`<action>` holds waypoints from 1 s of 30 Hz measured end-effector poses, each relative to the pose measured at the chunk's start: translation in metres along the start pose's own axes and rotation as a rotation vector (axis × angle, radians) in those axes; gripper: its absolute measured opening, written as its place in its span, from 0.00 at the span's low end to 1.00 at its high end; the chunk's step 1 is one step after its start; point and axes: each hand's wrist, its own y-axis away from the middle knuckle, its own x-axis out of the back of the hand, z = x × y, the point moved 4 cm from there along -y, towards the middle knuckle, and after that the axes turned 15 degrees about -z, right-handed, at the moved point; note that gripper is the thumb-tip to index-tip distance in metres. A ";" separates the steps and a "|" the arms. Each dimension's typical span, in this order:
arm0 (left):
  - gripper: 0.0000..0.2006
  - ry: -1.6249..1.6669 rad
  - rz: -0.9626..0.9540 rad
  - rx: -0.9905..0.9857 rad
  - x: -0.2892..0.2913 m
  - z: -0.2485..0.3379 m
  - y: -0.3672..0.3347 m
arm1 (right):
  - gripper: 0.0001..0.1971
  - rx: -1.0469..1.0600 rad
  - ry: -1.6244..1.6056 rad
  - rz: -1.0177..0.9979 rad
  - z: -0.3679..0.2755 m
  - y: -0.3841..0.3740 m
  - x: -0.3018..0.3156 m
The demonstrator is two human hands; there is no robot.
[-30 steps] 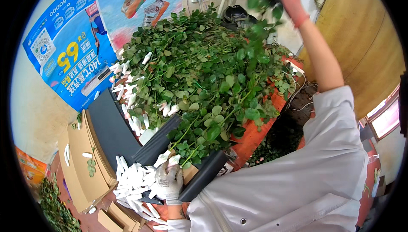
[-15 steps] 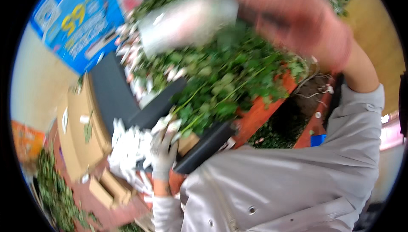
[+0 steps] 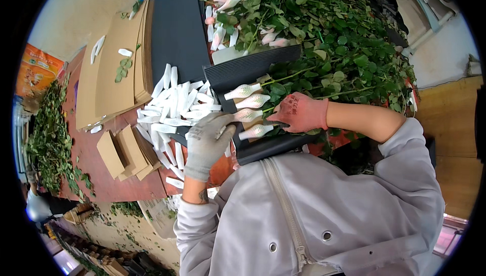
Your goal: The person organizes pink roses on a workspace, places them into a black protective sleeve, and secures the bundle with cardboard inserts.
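Observation:
Pale pink roses in white foam net sleeves (image 3: 254, 101) lie in a row on a black corrugated sheet (image 3: 253, 68), their stems running right into the foliage. My right hand (image 3: 298, 113), in a red glove, is closed at the stem of a lower rose (image 3: 248, 115), its fingertips just right of the bud. In a grey-white glove, my left hand (image 3: 206, 142) reaches to the left side of that bud, thumb and fingers apart. Beside it spreads a pile of loose white foam sleeves (image 3: 179, 99).
Leafy rose stems (image 3: 349, 48) cover the right of the table. Brown cardboard sheets (image 3: 114, 73) and a dark board (image 3: 177, 28) lie at left and back. Folded cardboard pieces (image 3: 129, 152) sit nearer, by the reddish table edge. Cut leaves (image 3: 48, 139) heap at far left.
My right hand, raised at the upper right beside a blurred whitish thing, has come down to the stems. My left hand has stayed near the foam sleeves. The view has shifted.

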 end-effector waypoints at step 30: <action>0.14 0.496 -0.349 0.558 -0.058 -0.077 -0.016 | 0.20 0.140 0.036 0.221 0.003 -0.005 -0.016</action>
